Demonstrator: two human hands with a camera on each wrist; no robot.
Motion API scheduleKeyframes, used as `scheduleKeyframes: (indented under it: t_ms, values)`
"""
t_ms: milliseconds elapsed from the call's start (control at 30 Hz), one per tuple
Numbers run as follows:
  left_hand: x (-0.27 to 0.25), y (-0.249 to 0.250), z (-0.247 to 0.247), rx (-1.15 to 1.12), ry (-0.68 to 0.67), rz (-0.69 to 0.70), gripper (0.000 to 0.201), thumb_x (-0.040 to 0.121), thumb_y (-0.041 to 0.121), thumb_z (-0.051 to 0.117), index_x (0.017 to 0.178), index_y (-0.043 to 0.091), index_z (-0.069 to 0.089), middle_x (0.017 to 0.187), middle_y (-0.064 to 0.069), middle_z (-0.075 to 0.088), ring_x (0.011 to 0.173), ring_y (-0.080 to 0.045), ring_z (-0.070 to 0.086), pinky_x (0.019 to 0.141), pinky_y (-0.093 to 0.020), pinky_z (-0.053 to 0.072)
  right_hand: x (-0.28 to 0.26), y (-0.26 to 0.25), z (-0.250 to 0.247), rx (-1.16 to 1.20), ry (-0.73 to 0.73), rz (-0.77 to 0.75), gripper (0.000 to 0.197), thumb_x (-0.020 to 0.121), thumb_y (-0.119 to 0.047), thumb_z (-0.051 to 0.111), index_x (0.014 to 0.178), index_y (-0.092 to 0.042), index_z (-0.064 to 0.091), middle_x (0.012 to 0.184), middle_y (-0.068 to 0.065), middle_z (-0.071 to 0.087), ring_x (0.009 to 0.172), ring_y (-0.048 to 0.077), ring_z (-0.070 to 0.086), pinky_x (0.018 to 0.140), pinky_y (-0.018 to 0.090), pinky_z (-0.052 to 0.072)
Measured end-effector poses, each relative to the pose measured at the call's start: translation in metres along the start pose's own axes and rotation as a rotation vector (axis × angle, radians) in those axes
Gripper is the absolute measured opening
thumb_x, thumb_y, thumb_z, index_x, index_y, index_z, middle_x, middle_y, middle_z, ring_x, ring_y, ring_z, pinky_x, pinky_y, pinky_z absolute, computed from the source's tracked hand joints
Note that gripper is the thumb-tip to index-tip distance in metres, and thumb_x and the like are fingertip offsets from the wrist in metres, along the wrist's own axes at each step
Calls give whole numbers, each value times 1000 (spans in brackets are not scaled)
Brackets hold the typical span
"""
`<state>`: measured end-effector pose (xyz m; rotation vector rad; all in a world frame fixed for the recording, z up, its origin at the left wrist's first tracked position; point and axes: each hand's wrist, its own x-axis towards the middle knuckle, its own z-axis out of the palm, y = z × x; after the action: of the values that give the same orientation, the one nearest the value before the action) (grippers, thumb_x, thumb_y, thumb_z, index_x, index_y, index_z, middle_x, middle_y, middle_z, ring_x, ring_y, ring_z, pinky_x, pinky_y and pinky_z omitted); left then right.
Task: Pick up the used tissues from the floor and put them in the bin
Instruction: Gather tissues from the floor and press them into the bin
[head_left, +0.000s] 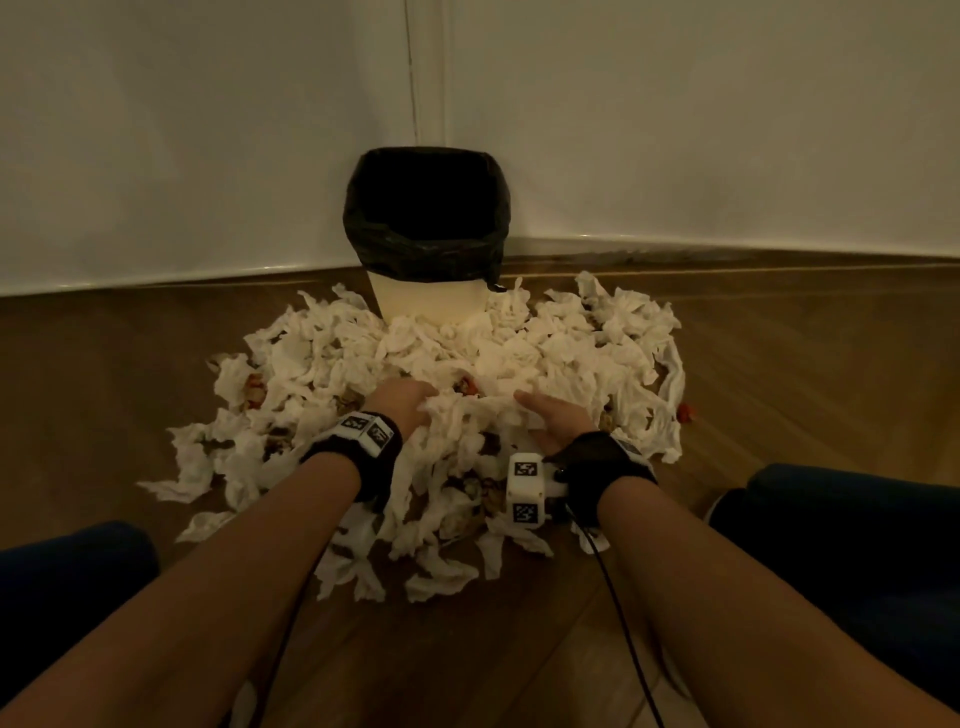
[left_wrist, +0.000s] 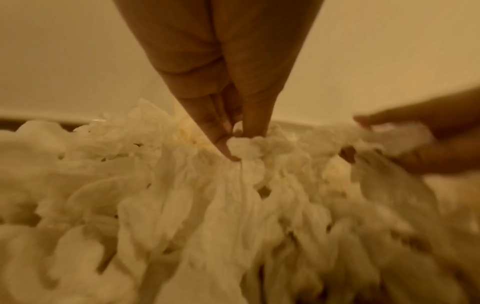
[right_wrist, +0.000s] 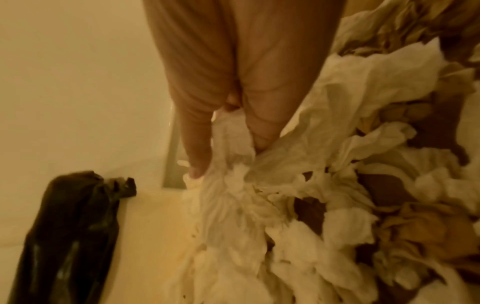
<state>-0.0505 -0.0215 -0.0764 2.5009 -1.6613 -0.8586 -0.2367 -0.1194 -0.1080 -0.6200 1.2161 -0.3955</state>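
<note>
Left hand (head_left: 402, 402) and right hand (head_left: 558, 418) both clenched on tissues (head_left: 467, 415) — bunch tighter before lifting; loose strands will trail; bin (head_left: 426, 291) just behind — short carry.

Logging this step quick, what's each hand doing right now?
Left hand: fingers pinching a bunch of tissues.
Right hand: fingers gripping tissues from the same pile.

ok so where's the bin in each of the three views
head: the bin stands upper centre, in the wall corner, behind the tissues.
left wrist: not in it.
right wrist: its black liner and pale wall fill the lower left.
shared landmark: the tissue bunch both hands hold.
</note>
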Motion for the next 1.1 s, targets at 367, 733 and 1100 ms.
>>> scheduleKeyframes:
  t_ms: [367,733,1100]
  values:
    - [-45,29,-81,-1240,257,-41,36,100,4,31,90,18,63,118,-16,52,103,-42,53,64,-45,55,-78,-71,13,428,-123,-156,46,99,1,35,143,-13,33,137,17,42,94,29,54,62,38,55]
    - [-97,77,-184,-881,490,57,43,83,-7,51,124,6,49,126,-21,50,101,-31,53,72,-30,45,-184,-154,61,137,-409,-341,31,98,-25,40,70,-12,43,59,4,41,48,14,42,43,18,33]
    - [-148,83,-264,-584,579,292,29,88,-6,43,96,14,62,102,-10,64,93,-27,63,84,-38,53,-248,-213,104,-129,-349,-589,10,93,3,47,98,-2,54,87,10,57,74,16,61,60,20,55]
